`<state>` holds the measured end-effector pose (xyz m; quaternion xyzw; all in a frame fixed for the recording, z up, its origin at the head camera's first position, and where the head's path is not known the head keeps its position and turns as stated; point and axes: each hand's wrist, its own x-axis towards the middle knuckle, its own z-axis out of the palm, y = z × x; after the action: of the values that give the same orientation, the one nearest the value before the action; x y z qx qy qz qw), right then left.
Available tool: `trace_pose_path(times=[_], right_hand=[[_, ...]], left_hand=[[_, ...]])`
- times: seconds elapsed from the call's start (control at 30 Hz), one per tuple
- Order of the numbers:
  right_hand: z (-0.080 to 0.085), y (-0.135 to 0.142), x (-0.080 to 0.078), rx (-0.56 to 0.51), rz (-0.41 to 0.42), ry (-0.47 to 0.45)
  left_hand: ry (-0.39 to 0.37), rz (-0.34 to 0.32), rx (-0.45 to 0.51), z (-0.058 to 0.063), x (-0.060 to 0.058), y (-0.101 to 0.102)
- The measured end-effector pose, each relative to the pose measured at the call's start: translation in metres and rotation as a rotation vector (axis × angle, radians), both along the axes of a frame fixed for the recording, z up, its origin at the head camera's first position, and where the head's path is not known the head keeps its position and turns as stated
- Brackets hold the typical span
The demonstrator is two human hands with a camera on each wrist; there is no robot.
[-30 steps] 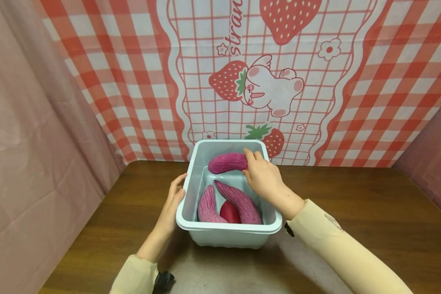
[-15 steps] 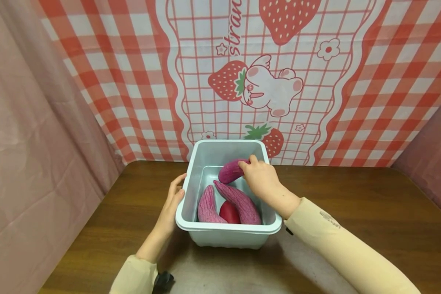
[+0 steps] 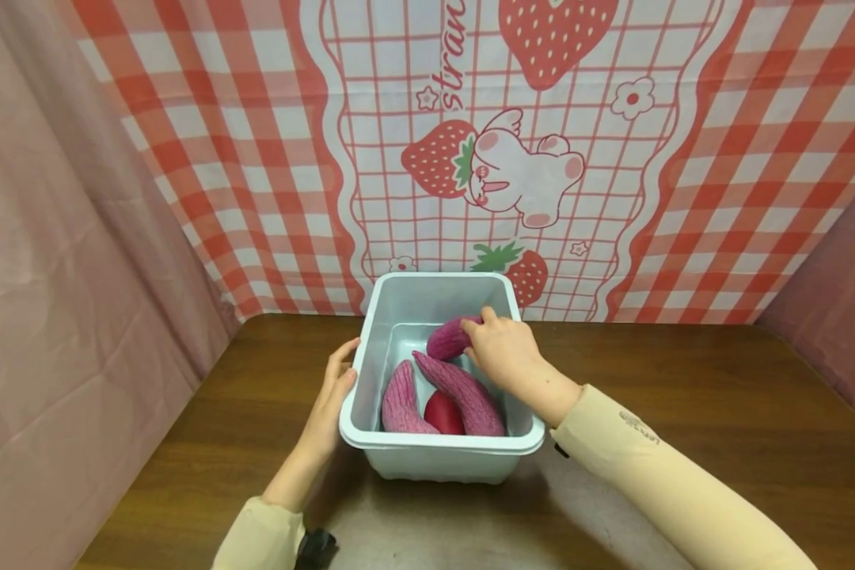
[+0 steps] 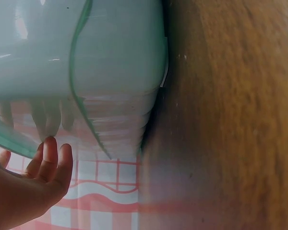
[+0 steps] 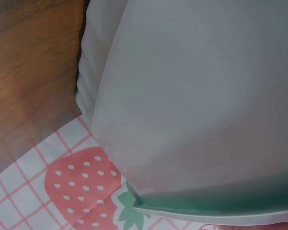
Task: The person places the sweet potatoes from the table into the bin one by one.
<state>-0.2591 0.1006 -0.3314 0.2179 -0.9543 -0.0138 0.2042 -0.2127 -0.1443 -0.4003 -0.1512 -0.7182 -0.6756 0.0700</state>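
A pale blue-green plastic tub [image 3: 442, 463] stands on the table. At its far right inside, my right hand [image 3: 502, 348] grips a stubby magenta vegetable [image 3: 447, 340], covering its right end. Two long, curved pink-purple vegetables with streaked skins lie nearer: the left one [image 3: 403, 400] and the right one [image 3: 466, 392]. Between them sits a smooth dark red rounded thing [image 3: 443, 413], its near part hidden by the rim. My left hand [image 3: 331, 396] rests against the tub's left side. In the left wrist view its relaxed fingers [image 4: 50, 160] are at the outer wall. The right wrist view hides my right hand.
A brown wooden table [image 3: 677, 412] extends on both sides of the tub. Directly behind the tub hangs a red-and-white checked cloth [image 3: 271, 174] printed with strawberries. Pink curtains [image 3: 71, 277] border the left and right sides.
My right hand has drawn the stubby magenta vegetable nearer and turned it, so its left end has shifted right and down towards the long curved one. My left hand stays put.
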Motion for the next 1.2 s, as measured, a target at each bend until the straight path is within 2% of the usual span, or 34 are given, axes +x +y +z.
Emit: trace_pose_path(times=[0.43, 1.2], right_hand=[[-0.0023, 0.0022, -0.0011, 0.007, 0.033, -0.03], [-0.0028, 0.0024, -0.0013, 0.069, 0.03, -0.11]], left_hand=[[0.005, -0.005, -0.011, 0.0001, 0.0008, 0.0001], [-0.006, 0.0, -0.001, 0.0004, 0.0001, 0.0006]])
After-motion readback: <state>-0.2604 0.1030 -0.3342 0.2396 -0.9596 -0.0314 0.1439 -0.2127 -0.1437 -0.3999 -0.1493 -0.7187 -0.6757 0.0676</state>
